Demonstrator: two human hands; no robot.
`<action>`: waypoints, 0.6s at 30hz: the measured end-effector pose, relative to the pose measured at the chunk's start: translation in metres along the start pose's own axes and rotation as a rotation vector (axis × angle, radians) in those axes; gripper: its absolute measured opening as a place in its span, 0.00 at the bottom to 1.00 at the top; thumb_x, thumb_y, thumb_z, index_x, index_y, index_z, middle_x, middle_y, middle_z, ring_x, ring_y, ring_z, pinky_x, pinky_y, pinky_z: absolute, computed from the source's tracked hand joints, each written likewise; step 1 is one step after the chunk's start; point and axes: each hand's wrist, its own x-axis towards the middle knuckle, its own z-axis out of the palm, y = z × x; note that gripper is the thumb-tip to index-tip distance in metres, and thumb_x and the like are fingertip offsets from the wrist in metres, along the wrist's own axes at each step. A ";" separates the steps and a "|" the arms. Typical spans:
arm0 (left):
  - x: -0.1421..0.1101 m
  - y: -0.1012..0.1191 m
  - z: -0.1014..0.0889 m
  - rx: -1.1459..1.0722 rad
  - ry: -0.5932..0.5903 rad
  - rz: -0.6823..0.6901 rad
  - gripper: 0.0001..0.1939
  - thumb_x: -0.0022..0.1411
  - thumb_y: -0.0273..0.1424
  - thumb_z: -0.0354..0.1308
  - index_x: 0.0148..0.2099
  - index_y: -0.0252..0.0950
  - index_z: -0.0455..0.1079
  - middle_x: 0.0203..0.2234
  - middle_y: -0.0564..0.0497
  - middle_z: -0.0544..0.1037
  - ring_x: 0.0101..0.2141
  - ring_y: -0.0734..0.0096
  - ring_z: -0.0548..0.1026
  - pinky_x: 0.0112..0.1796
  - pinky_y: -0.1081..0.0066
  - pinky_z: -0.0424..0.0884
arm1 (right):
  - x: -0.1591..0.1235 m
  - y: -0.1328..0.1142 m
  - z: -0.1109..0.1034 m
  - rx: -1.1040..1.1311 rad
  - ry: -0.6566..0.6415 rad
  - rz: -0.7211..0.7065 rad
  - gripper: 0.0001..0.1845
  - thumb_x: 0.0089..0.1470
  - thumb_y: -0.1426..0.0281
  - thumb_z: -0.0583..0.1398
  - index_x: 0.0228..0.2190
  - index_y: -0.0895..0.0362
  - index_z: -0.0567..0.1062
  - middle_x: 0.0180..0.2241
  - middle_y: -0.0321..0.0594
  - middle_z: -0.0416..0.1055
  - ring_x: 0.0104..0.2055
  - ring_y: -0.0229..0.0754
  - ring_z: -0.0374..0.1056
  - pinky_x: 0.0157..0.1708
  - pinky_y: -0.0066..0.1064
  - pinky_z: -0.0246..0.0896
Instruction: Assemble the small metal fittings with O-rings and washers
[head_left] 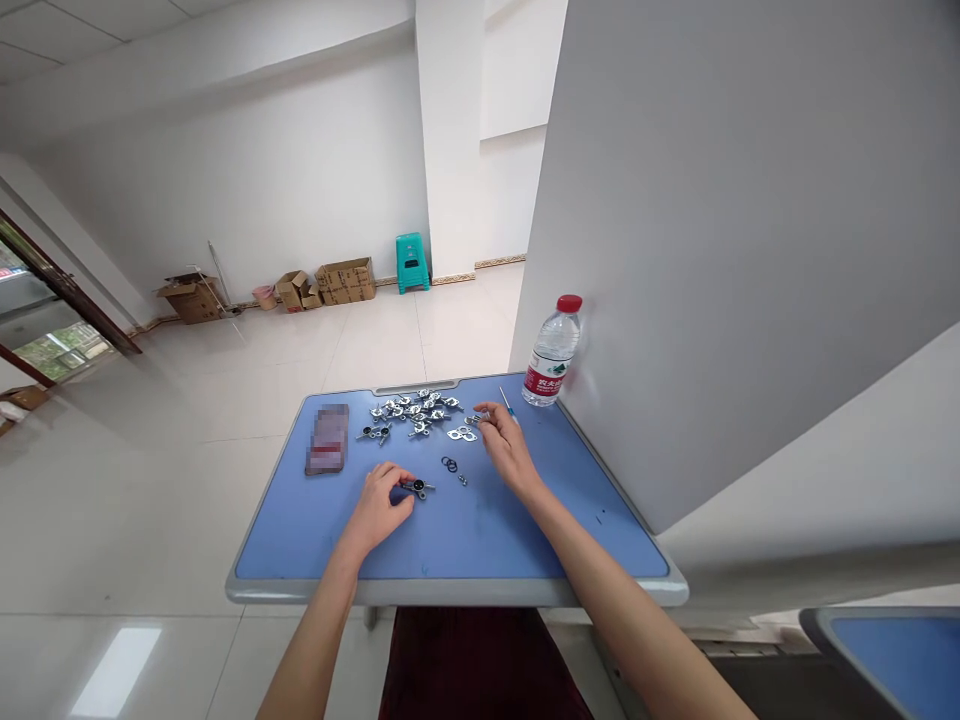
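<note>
My left hand [381, 508] holds a small metal fitting with a round black centre [418, 486] between thumb and fingers, low over the blue table. Farther right, my right hand [507, 450] has its fingertips closed around a small shiny metal plate [471, 420], partly hidden by the fingers. Flat oval metal plates with holes [461, 434] lie just left of those fingertips. Several black rubber rings [449, 464] and a few tiny metal pieces [463, 480] rest between my hands. Behind them spreads a pile of similar metal fittings [420, 408]; fittings with black centres [373, 433] lie at its left.
A phone-like blurred rectangle [328, 440] lies at the table's left. A screwdriver [508, 402] lies beyond my right hand. The water bottle [553, 352] stands at the back right corner, beside a grey wall panel [720, 240]. Teal stools [412, 262] and cardboard boxes [346, 281] stand along the wall.
</note>
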 end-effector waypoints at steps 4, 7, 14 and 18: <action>0.001 -0.001 0.003 0.045 0.019 0.008 0.07 0.56 0.26 0.54 0.38 0.40 0.71 0.36 0.50 0.74 0.42 0.60 0.72 0.46 0.61 0.68 | 0.001 0.001 0.001 -0.024 -0.024 0.059 0.12 0.50 0.69 0.50 0.36 0.55 0.69 0.21 0.30 0.56 0.24 0.40 0.55 0.25 0.30 0.53; 0.002 -0.002 0.004 0.069 0.012 0.018 0.06 0.57 0.26 0.55 0.36 0.40 0.70 0.35 0.50 0.74 0.42 0.60 0.72 0.47 0.60 0.66 | 0.001 0.003 0.001 -0.059 -0.078 0.058 0.11 0.48 0.69 0.51 0.34 0.55 0.70 0.20 0.29 0.56 0.22 0.38 0.53 0.24 0.29 0.50; 0.002 0.000 0.005 0.064 -0.016 0.033 0.05 0.58 0.26 0.55 0.36 0.40 0.70 0.36 0.51 0.74 0.42 0.60 0.71 0.48 0.59 0.64 | 0.003 0.011 0.001 -0.150 -0.173 0.031 0.10 0.47 0.68 0.52 0.31 0.55 0.71 0.18 0.29 0.56 0.21 0.37 0.53 0.23 0.28 0.49; 0.003 0.001 0.005 0.068 -0.008 0.031 0.05 0.58 0.26 0.55 0.35 0.40 0.71 0.36 0.51 0.74 0.41 0.60 0.71 0.46 0.60 0.65 | 0.005 0.015 0.000 -0.238 -0.207 0.026 0.10 0.47 0.71 0.52 0.29 0.55 0.72 0.18 0.29 0.58 0.21 0.37 0.55 0.24 0.28 0.49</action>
